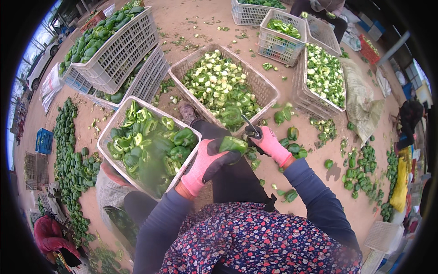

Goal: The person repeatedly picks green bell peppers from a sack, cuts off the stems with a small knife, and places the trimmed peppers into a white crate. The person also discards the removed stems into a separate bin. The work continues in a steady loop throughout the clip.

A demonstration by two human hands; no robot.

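Observation:
My left hand (215,159), in a pink glove with dark palm and fingers, grips a green bell pepper (233,145) over my lap. Just to its right, my right hand (267,141), gloved alike, is closed around a small curved knife (249,124) whose blade points up and to the left. A white crate (118,164) of green peppers, some of them cut open, stands at my left. Ahead of me a crate (270,89) holds pale pepper cores and green pieces, with a green pepper (231,115) near its close edge.
Stacked crates of whole peppers (116,48) stand at the upper left. To the right is a stack topped with cores (325,75), beside a woven sack (362,96). Loose peppers (66,137) cover ground on both sides. Other people (54,236) sit at the edges.

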